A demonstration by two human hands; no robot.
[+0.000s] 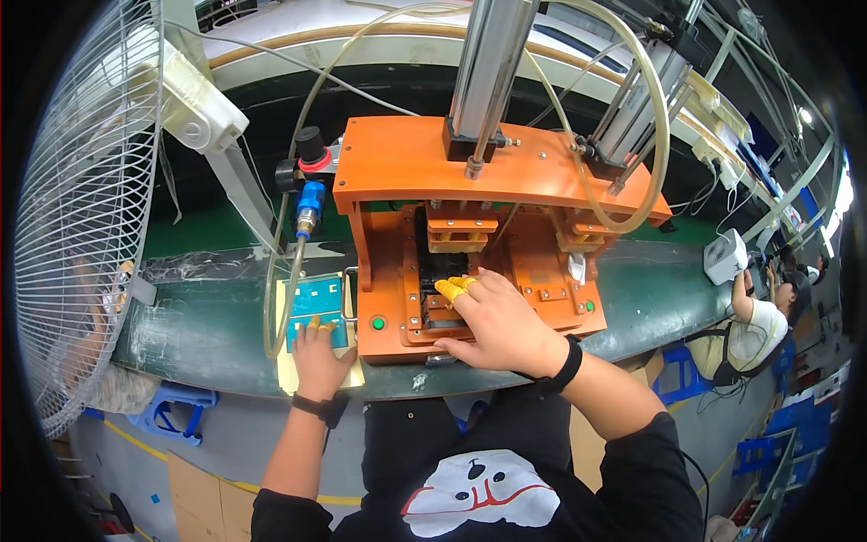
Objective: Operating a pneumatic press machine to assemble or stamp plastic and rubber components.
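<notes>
My left hand [321, 359] lies at the left of the press, yellow cots on its fingertips. Its fingers rest stretched out on the lower part of a teal sheet [318, 295] with small pale patches, which lies over pale yellow paper [283, 361]. My right hand [508, 327] reaches into the orange pneumatic press [384, 312], two fingers in yellow cots over the dark slot [436, 266] of its lower fixture. The thumb stands apart near the front edge. Whatever lies under these fingertips is hidden. Above the slot hangs the press head [461, 226].
A green button [378, 323] sits on each front side of the press. Left stand a blue air fitting [310, 200] with a looping hose and a large wire-caged fan [86, 208]. At the right, a person [754, 330] sits by a white device [725, 256] on the green bench [650, 294].
</notes>
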